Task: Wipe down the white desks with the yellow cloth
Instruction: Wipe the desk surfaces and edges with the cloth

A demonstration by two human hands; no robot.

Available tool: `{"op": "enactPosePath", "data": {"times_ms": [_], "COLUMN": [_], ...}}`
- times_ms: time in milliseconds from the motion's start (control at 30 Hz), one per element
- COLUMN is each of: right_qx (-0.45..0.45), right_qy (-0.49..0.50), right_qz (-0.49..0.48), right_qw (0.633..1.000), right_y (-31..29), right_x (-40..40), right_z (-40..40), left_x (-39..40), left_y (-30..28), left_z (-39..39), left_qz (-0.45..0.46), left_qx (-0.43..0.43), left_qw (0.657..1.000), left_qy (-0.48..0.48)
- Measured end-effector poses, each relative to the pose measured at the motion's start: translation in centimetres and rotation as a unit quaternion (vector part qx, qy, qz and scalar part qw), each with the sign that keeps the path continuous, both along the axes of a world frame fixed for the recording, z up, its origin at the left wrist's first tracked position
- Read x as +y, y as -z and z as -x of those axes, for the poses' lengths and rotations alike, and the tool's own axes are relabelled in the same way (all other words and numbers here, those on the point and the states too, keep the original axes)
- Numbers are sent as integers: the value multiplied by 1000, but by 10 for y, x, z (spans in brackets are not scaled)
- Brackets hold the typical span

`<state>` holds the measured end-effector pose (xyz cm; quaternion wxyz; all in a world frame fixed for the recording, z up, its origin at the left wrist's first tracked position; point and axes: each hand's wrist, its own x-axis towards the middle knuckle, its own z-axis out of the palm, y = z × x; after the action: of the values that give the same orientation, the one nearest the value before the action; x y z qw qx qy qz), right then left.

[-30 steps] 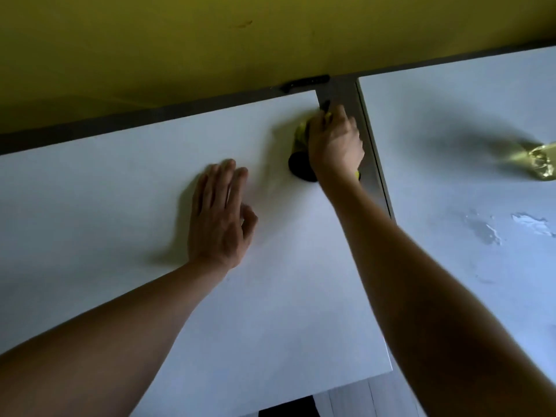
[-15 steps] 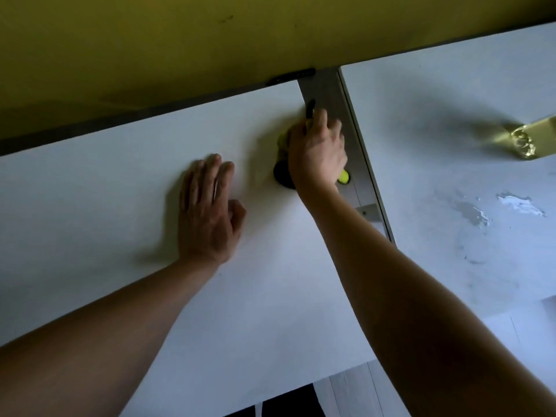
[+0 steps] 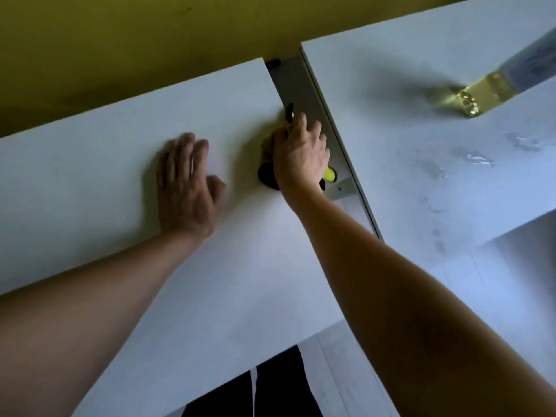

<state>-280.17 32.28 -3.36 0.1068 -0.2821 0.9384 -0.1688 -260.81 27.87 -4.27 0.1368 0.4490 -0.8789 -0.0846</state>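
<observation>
At centre frame the right hand (image 3: 301, 155) presses a bunched yellow-and-black cloth (image 3: 329, 173) at the right edge of the left white desk (image 3: 120, 164), the left hand (image 3: 186, 188) lies flat beside it, and the right white desk (image 3: 406, 145) seemingly awaits wiping, still blotched.

The left hand (image 3: 186, 188) lies flat on the left desk (image 3: 90, 182). At its three o'clock, by that desk's right edge, the right hand (image 3: 301, 155) rests on the cloth (image 3: 329, 173). A gap strip (image 3: 304, 88) (running toward twelve o'clock) parts this desk from the right desk (image 3: 421, 70), where wet patches (image 3: 478, 159) lie.
</observation>
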Motion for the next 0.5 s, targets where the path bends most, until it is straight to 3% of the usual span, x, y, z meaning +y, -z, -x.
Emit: {"op": "enactPosePath", "data": {"times_ms": [267,500], "right_qx": [6,11], "right_qy": [33,32], "right_qz": [-49,-52], "right_qw": [998,998], "right_y": [-7,-8], "right_x": [115,167], "right_z": [-37,-50], "left_x": [5,7], "left_y": [-2,-2], "left_z": [0,0], "left_qz": [-13,-3], "left_qx": [5,4], "left_qw": [1000,1000], "left_qy": [-7,-6]}}
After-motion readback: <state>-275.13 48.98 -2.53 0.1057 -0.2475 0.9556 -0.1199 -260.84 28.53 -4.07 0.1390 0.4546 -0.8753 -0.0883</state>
